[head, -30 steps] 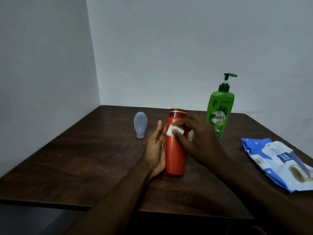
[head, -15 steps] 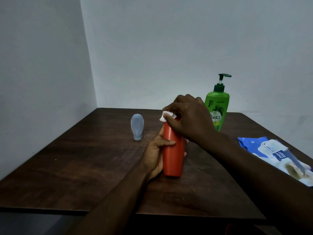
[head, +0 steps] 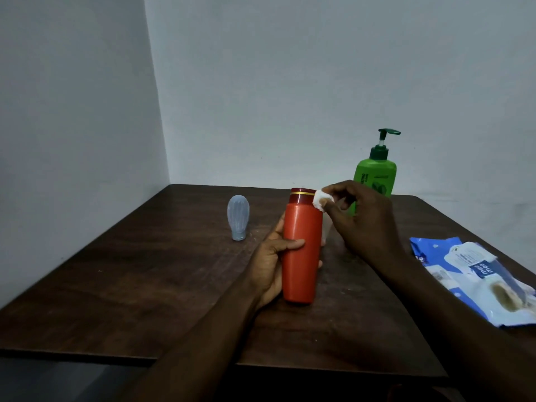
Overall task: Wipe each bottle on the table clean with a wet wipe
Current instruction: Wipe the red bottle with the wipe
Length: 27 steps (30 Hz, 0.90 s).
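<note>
An orange-red bottle [head: 301, 250] with a dark red cap stands upright at the middle of the dark wooden table [head: 145, 285]. My left hand [head: 269, 265] grips its lower body from the left, thumb across the front. My right hand [head: 359, 219] pinches a small white wet wipe [head: 320, 201] against the bottle's right shoulder, just below the cap. A green pump bottle [head: 377, 175] stands behind my right hand, partly hidden by it. A small pale blue bottle [head: 238, 216] stands cap-down to the left.
A blue and white wet wipe pack [head: 475, 280] lies at the table's right edge with its flap open. Grey walls meet in a corner behind the table. The table's front edge runs just below my forearms.
My right hand with the wipe has come off the top of the cap and moved right, down to the bottle's shoulder. My left hand still holds the bottle in place.
</note>
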Motion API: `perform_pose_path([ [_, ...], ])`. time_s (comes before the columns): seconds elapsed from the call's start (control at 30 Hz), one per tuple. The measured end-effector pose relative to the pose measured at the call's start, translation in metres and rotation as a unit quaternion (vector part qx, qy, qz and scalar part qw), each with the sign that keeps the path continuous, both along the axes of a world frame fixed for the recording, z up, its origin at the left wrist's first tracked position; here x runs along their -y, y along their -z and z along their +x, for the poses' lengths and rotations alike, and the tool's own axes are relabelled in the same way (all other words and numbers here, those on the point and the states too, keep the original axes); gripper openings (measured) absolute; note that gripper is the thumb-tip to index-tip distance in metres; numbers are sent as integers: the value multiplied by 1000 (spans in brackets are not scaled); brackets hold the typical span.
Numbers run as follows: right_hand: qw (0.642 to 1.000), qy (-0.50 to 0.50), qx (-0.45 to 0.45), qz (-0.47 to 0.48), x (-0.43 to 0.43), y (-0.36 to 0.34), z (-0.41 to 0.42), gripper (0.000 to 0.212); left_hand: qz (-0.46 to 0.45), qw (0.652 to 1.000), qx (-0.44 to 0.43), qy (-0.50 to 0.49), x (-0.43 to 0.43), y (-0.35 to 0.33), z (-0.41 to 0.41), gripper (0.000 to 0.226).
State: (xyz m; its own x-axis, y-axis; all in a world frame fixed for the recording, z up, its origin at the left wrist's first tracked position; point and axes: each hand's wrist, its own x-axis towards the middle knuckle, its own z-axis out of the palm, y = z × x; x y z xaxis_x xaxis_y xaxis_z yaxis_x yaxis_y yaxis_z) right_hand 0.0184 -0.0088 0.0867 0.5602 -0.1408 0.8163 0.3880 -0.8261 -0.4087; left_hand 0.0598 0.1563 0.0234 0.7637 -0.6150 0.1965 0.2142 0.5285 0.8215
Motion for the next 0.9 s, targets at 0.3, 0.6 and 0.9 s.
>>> perform_pose_path([
  [0.3,980,60,26,-191,-45,-15,15,18,-13,1000,19,-12,2,0,-3,68],
  [0.6,980,86,41,-175,-31,-9,7,16,-14,1000,12,-8,-1,1,-2,70],
  [0.9,981,-97,-55,162,0,6,8,14,11,999,6,-48,-1,1,0,68],
])
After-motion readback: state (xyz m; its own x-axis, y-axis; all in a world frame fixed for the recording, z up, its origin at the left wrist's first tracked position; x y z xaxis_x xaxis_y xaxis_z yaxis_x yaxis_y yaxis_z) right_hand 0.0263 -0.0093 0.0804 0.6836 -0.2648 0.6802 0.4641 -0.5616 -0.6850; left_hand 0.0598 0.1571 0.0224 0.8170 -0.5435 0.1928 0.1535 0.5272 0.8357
